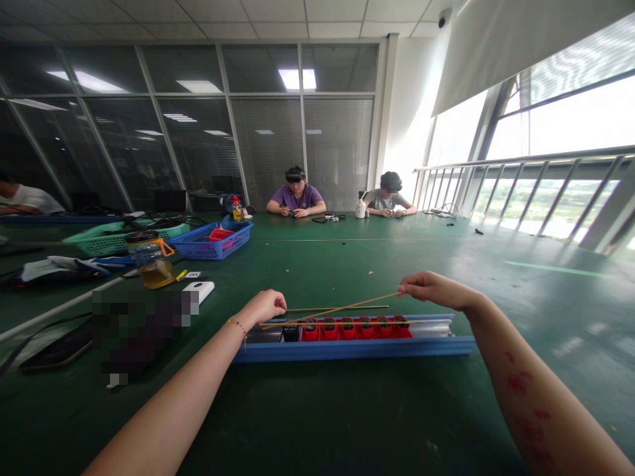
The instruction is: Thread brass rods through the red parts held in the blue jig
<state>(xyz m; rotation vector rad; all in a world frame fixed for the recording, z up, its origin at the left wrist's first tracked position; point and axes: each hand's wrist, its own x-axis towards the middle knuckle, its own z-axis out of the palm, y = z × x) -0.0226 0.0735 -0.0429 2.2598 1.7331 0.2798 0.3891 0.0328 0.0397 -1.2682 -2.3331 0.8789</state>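
A blue channel-shaped tray (357, 349) lies across the table in front of me. Inside it several red blocks with black tops (347, 330) stand in a row, beside a black piece (291, 332) at their left. My right hand (421, 289), raised above the tray's right part, pinches the end of a thin tan stick (342, 306) that slants down to the left. Closed fingers of my left hand (270, 304) are at the left end of another thin stick (362, 307) behind the tray. One more stick lies lengthwise over the blocks.
On the left are a lidded jar (153, 261), a blue basket (213, 243), a green basket (99, 241), a white device (202, 289) and a dark phone-like item (59, 344). Two people sit across the green table (317, 264); another is at far left.
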